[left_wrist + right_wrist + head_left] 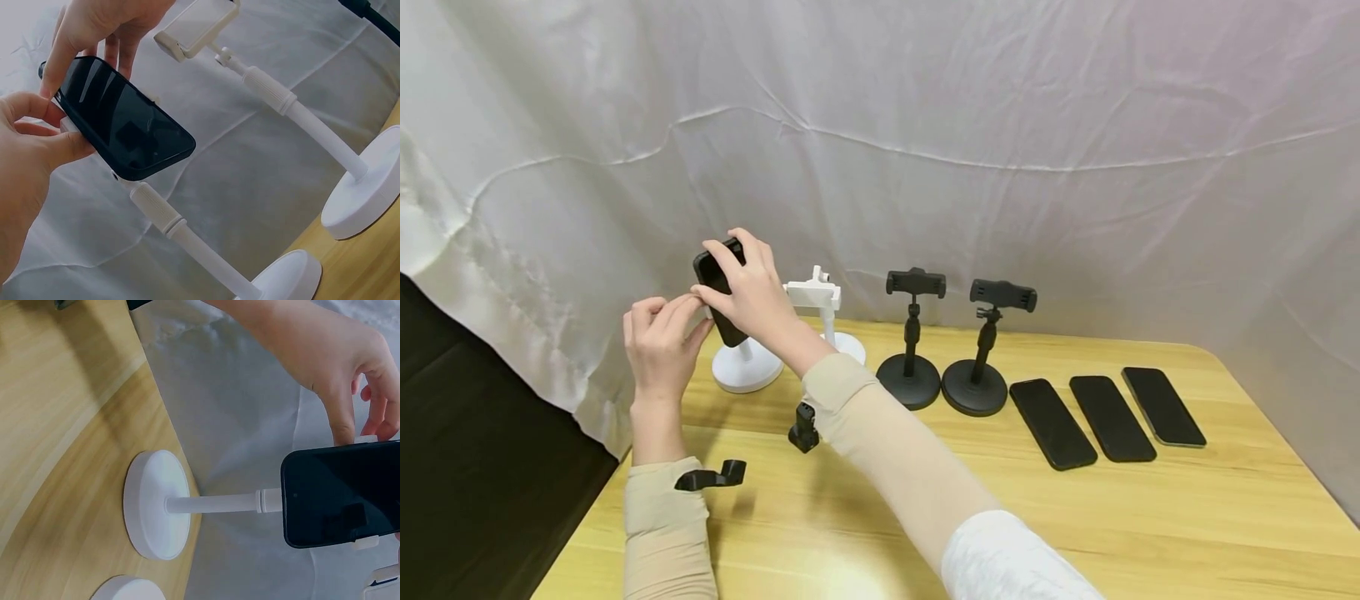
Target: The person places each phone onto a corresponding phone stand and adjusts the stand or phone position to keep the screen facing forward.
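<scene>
- Held smartphone (125, 122): located between the two hands, with the left hand at its left edge and the right hand at its upper part; it is tilted, its dark glossy screen faces the wearer, and its lower end projects below the fingers of both hands
- Left hand (658, 350): thumb and fingers pinch a white clamp end (69, 125) at the left edge of the held smartphone
- Right hand (754, 287): grips the held smartphone across its width, thumb on the left edge, fingers reaching over the upper right side
- First white phone stand (212, 504): positioned behind the held smartphone, its column and round base below both hands; white clamp parts show at both long edges of the device
- Second white phone stand (269, 87): just to the right of the right hand, its clamp on view in the head view, its base partly behind the right forearm
- Two black phone stands, the nearer (912, 333) and the farther (987, 337): to the right of the right hand, bases side by side
- Three flat smartphones (1053, 423) (1112, 418) (1163, 407): well to the right of both hands, lying on the wooden tabletop (1150, 517) in a row
</scene>
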Action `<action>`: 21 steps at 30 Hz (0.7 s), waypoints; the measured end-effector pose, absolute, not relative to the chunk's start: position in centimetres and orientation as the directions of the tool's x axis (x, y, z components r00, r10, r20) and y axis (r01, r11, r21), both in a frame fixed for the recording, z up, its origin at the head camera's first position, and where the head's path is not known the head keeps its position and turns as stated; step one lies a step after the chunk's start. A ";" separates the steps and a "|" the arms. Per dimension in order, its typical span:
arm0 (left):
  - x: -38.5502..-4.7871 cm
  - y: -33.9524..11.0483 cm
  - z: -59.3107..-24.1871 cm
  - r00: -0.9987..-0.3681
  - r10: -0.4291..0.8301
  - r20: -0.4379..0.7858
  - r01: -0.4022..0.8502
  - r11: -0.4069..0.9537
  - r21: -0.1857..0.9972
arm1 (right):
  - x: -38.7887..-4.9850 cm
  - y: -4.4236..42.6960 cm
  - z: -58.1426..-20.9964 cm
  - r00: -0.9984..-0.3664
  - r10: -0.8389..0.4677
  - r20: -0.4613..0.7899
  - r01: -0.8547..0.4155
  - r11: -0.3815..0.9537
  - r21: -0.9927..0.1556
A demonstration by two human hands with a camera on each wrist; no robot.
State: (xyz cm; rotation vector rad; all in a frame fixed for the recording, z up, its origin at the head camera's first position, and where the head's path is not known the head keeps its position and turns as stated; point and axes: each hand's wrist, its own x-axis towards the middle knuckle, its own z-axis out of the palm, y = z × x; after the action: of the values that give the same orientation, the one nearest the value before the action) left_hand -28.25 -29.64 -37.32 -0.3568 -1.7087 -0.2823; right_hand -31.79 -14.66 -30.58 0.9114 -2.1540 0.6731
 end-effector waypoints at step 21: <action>-28.3 -29.9 -37.5 -0.058 0.080 0.995 0.340 0.939 -0.055 | -31.0 -15.2 -29.9 -0.551 -0.395 0.735 -0.715 0.678 -0.172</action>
State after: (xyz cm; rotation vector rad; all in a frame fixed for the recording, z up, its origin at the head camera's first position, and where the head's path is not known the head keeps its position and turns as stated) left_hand -28.29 -29.87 -37.48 -0.3279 -1.6244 -0.2185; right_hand -31.02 -15.21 -29.89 0.8493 -2.2075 0.6068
